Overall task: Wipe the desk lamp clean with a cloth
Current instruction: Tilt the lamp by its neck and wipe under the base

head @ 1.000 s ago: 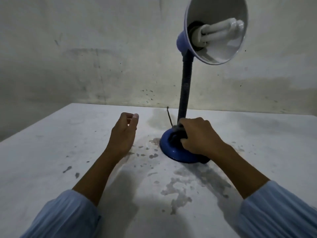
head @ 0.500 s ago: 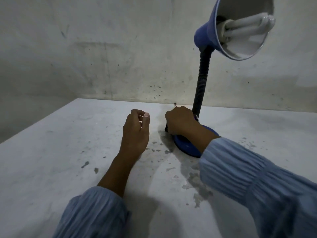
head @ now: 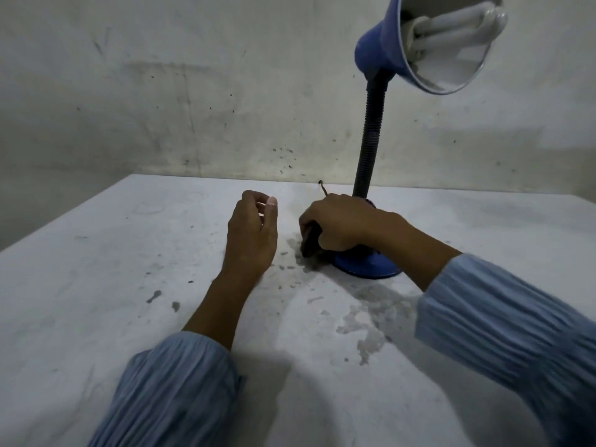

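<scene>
Stained grey walls are seen behind a white table (head: 96,285), whose top is marked with dark spots and damp-looking patches. On this table, toward two o'clock from the middle of the view, the desk lamp (head: 371,150) is standing near the back edge. Its round blue base (head: 364,266) lies flat on the surface, a black ribbed neck (head: 371,140) rises from it almost upright, and the blue shade (head: 380,50) is tilted at the top.

The long axis of the lamp is judged to be vertical, along the neck. The open mouth of the shade is turned toward four o'clock and down toward the viewer, so that the white bulb (head: 451,24) inside is shown.

The right hand (head: 335,224) is curled over the nine o'clock side of the base, and a dark cloth (head: 309,240) is gripped under its fingers and pressed against the base edge. The left hand (head: 251,233) is held just beside it, at nine o'clock from it, apart from the lamp; its fingers are loosely curled and nothing is held in them.

The lamp is probably light and top-heavy, so it may slide or tip when it is rubbed. The base is likely stiff and smooth. The neck is expected to bend under pressure, and the bulb is fragile. It is advised that the base or the lower neck is taken with the free hand, never the bulb.
</scene>
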